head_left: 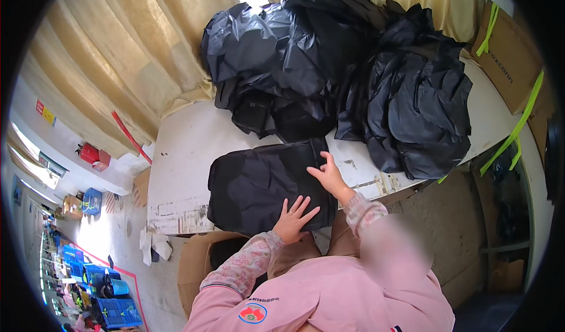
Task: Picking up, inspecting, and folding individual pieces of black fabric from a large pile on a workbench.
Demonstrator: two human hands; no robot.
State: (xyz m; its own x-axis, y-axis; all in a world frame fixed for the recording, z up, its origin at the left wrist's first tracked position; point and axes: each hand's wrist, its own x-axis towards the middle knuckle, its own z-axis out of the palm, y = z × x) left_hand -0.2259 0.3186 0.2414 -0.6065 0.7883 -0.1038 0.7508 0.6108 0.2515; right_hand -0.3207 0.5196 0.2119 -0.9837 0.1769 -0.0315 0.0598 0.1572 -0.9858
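Head view, looking down over a white worktable (182, 155) with worn, chipped paint along its near edge. Flat on the table, close to the near edge: a folded black garment (259, 185), roughly rectangular, its right end running up to a narrow folded band. Left hand (292, 217) spread open, palm down, fingers fanned, pressing on the near right corner of the black garment. Right hand (327, 174) also open, fingers loosely extended, fingertips touching the right edge of the same piece; gripping nothing. Both forearms in pink patterned sleeves (247, 261), coming in from the lower edge.

Farther back on the table, just beyond the garment: a big heap of black plastic bags (294, 55), crumpled and glossy, with a second heap (418, 108) at the right, reaching to the table's right edge. Beige curtain (118, 67) behind the table at far left. Cardboard boxes (509, 55) with green straps at far right. Below the table's near edge, an open cardboard box (197, 261). Down at the lower left, on the floor, blue plastic crates (118, 311).
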